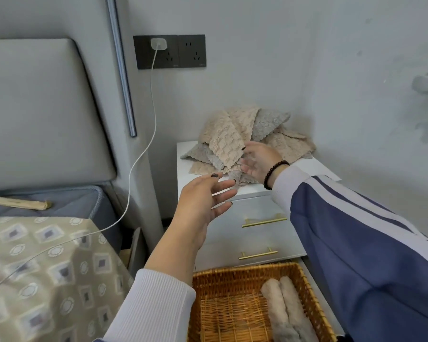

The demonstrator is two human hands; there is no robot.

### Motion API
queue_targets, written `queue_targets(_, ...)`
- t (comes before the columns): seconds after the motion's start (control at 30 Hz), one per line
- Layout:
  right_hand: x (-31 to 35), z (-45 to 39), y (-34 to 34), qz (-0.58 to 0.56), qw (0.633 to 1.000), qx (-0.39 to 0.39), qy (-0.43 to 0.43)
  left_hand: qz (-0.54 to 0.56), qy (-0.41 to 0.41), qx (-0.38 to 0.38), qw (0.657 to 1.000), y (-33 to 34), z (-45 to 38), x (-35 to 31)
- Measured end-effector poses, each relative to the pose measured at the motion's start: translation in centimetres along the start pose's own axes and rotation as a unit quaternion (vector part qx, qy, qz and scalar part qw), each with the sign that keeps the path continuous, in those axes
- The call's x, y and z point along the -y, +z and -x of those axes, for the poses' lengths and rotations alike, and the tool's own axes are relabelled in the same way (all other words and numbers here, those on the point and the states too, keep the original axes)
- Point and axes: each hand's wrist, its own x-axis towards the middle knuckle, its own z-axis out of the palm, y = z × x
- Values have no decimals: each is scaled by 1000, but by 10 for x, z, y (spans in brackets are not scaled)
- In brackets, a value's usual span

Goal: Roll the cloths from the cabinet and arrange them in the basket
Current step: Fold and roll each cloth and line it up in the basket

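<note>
Basket (235, 272) left half free (rolls (286, 307) right)

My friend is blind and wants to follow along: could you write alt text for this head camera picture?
A person's left hand and right hand, both open, reach toward a pile of beige and grey cloths on a white bedside cabinet. Below, a wicker basket holds rolled cloths along its right side. A bed stands to the left.
</note>
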Motion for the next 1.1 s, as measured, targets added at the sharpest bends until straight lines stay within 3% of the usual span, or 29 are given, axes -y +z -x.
queue_targets(0.17, 9, -9, 18, -89, 994, 63, 23, 3, -8, -12, 1000, -6, 0, -4)
queue_targets(0.33, 9, 2, 25, -126, 991, 23, -27, 1, -14, -28, 1000, -10, 2, -6)
queue_targets(0.5, 8, 34, 9, -119, 991, 32, -58, -13, -29, -29, 999, -8, 7, -5)
queue_targets(0.6, 1, 51, -6, -62, 997, -7, -56, -35, -41, -28, 998, -6, 10, -1)
queue_targets(0.67, -9, 57, -18, 43, 995, -66, -64, -50, -49, -26, 997, -4, 12, 2)
queue_targets(0.73, -18, 60, -30, 146, 976, -132, -95, -60, -60, -24, 996, -1, 14, 4)
queue_targets(0.83, -25, 69, -43, 195, 952, -177, -154, -78, -71, -15, 994, 1, 15, 7)
queue_targets(0.97, -29, 92, -48, 225, 944, -122, -208, -88, -93, -13, 992, 2, 13, 13)
queue_targets(1.1, -29, 118, -42, 184, 968, -20, -168, -71, -133, -16, 988, 3, 10, 21)
